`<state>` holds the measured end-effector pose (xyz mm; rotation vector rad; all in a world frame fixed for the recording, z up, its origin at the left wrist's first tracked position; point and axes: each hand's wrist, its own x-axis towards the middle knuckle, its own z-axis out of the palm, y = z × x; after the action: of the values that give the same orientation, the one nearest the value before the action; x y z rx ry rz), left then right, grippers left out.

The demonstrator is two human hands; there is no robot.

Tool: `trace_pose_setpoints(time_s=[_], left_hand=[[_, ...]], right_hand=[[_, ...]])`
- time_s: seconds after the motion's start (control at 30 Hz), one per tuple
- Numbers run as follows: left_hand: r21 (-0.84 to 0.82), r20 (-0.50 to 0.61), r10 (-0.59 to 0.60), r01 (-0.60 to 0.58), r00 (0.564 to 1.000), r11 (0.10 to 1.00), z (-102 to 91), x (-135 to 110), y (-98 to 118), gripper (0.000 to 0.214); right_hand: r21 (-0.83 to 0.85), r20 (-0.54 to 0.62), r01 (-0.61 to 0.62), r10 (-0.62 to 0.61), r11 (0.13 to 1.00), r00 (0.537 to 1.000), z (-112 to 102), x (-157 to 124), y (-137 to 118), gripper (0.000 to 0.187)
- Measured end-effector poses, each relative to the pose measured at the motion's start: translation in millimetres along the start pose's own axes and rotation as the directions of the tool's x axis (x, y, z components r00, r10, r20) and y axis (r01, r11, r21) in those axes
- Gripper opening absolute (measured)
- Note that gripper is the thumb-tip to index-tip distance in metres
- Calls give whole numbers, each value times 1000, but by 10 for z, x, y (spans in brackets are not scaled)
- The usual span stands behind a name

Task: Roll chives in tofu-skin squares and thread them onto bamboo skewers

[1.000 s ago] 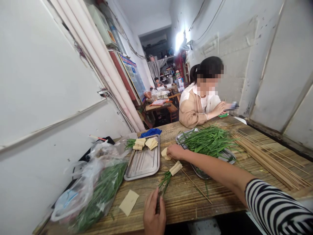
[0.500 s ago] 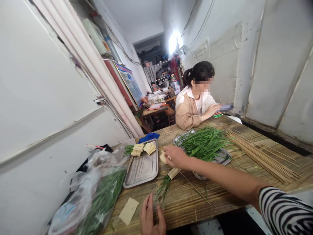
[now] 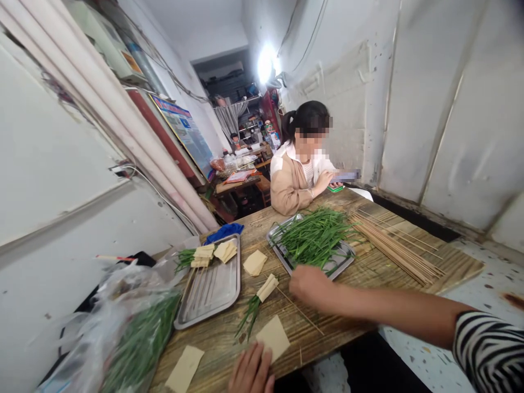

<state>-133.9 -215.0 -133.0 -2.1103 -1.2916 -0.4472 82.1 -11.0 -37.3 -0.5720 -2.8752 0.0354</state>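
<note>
My left hand (image 3: 250, 374) lies at the table's near edge, fingers flat, touching a square tofu sheet (image 3: 273, 337). My right hand (image 3: 307, 284) rests curled on the table by the near corner of the chive tray (image 3: 282, 261); what its fingers hold is hidden. Between my hands lies a chive bundle wrapped in tofu skin (image 3: 266, 287) on a thin skewer (image 3: 298, 311). A small stack of tofu sheets (image 3: 254, 262) sits just beyond it. Loose chives (image 3: 313, 237) fill the tray.
A second metal tray (image 3: 210, 289) holds finished rolls (image 3: 203, 254) at its far end. A plastic bag of chives (image 3: 131, 338) and another tofu sheet (image 3: 184, 368) lie left. Bamboo skewers (image 3: 393, 248) lie right. A person (image 3: 301, 169) sits across holding a phone.
My right hand has pulled back from the tofu stack to the near corner of the chive tray. A tofu sheet now lies under my left fingers, which left the chive ends.
</note>
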Motion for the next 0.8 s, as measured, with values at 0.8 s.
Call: trace_pose_setpoints(time_s=[0.8], left_hand=[[-151, -165, -283, 260, 945, 954, -8, 2014, 37, 32]], right_hand=[[30, -25, 7, -6, 1000, 1000, -370, 294, 1216, 16]])
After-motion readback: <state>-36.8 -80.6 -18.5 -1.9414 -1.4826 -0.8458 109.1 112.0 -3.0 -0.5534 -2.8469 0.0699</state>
